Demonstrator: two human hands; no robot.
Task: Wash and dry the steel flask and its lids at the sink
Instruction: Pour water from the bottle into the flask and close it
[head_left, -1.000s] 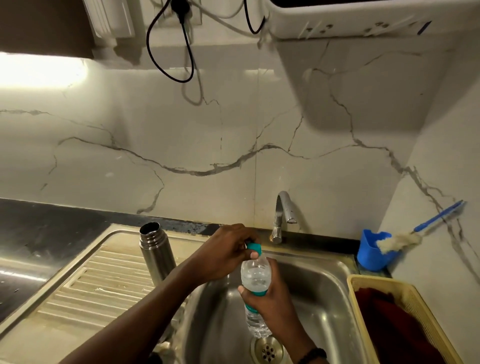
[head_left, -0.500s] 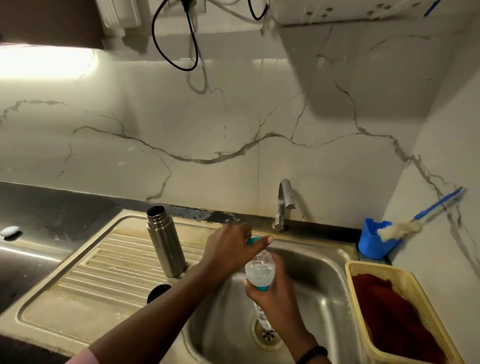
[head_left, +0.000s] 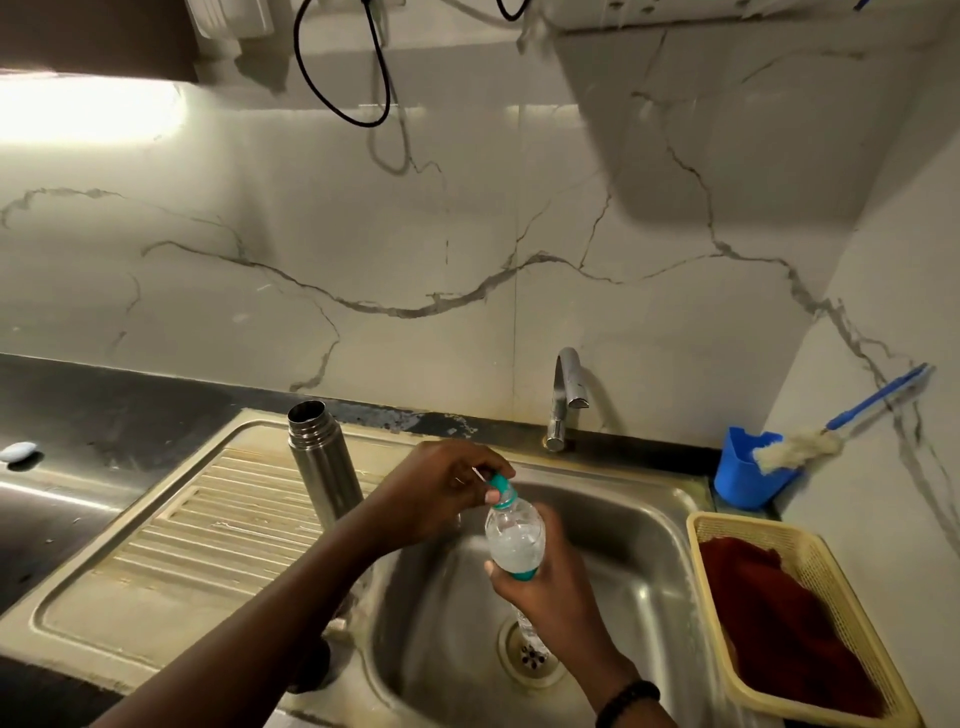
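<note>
The steel flask (head_left: 324, 467) stands upright and uncapped on the ribbed drainboard (head_left: 171, 540), left of the sink basin (head_left: 639, 582). A dark lid (head_left: 311, 667) lies near the drainboard's front edge, mostly hidden under my left forearm. Over the basin my right hand (head_left: 550, 587) grips a clear plastic bottle (head_left: 514, 540) round its body, tilted a little to the left. My left hand (head_left: 441, 493) pinches the bottle's teal cap (head_left: 501, 487). The drain (head_left: 530, 654) lies below the bottle.
The tap (head_left: 563, 400) rises behind the basin. A blue cup (head_left: 743, 475) holding a bottle brush (head_left: 810, 441) stands at the back right. A yellow basket (head_left: 831, 571) with a dark red cloth (head_left: 789, 634) sits right of the basin. A small pale object (head_left: 18, 451) lies on the dark counter.
The view has dipped, so more of the drainboard shows. Both hands stay on the bottle, which has tilted a little; the left fingers have shifted round the cap.
</note>
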